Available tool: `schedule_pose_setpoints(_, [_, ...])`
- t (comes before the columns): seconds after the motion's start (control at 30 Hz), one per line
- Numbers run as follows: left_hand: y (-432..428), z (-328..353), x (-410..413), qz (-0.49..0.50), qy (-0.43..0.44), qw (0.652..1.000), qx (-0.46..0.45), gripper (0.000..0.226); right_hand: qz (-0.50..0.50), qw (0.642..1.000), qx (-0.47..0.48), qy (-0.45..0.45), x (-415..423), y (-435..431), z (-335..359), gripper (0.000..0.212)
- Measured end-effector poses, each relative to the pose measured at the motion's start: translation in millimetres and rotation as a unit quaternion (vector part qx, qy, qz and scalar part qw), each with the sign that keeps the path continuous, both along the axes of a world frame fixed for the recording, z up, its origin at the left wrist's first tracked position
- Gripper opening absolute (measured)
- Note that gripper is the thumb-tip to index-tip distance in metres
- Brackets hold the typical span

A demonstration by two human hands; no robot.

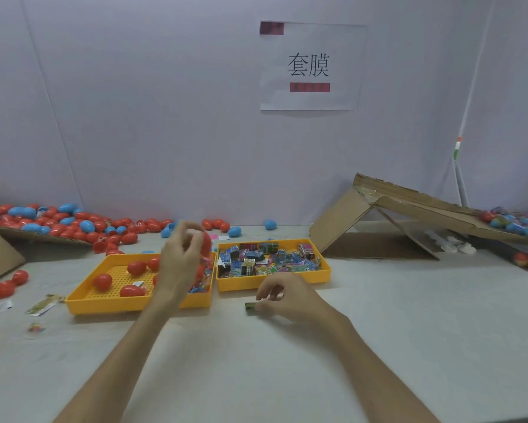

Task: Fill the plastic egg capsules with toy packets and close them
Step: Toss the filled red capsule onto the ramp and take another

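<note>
- Your right hand [282, 296] rests on the table [256, 377], fingers pinched on a small green toy packet [251, 307] just in front of the packet tray [325, 274].
- Your left hand [181, 257] is raised over the left yellow tray [82, 305], fingers curled round a red egg capsule [206, 243].
- Loose red eggs [136, 267] lie in that tray.

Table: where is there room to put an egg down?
Bare table lies right of the right hand, below the cardboard, and near between the arms. It is crowded on the left by loose eggs and in both yellow trays.
</note>
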State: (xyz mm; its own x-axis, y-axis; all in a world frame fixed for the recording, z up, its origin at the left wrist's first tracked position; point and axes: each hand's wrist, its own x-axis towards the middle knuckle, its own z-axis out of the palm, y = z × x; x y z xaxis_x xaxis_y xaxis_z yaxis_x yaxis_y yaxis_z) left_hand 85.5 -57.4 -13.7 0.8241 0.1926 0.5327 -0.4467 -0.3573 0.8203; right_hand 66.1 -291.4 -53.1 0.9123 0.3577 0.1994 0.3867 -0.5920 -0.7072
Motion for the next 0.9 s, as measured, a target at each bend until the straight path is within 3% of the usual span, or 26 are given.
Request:
schedule_pose_setpoints(0.1, [-31.6, -14.7, -25.7, -0.073, -0.010, 0.996, 0.051, 0.026, 0.026, 1.000, -0.018, -0.001, 0.0, 0.4, 1.4, 0.008])
schedule_pose_setpoints(0.27, [-35.3, -35.5, -36.7, -0.141, -0.019, 0.967, 0.212, 0.032, 0.026, 0.999, -0.027, -0.001, -0.1, -0.2, 0.9, 0.013])
schedule_pose_setpoints(0.43, [-22.2, -50.9, -28.3, -0.087, 0.071, 0.923, 0.368, 0.020, 0.004, 0.999, -0.018, -0.030, 1.8, 2.1, -1.2, 0.011])
schedule_pose_setpoints(0.5, [-21.1, -54.1, -27.7, -0.069, 0.091, 0.901, 0.419, 0.034, 0.000, 0.999, -0.021, -0.031, 2.9, 2.8, -1.0, 0.020])
schedule_pose_setpoints(0.6, [-25.7, -55.4, -26.7, -0.060, 0.098, 0.889, 0.443, 0.039, -0.001, 0.999, -0.022, -0.043, 3.4, 3.5, -2.0, 0.030])
schedule_pose_setpoints(0.9, [-29.3, -55.2, -26.0, -0.043, 0.118, 0.894, 0.431, 0.034, 0.009, 0.999, -0.018, -0.035, 5.5, -0.1, -2.0, 0.024])
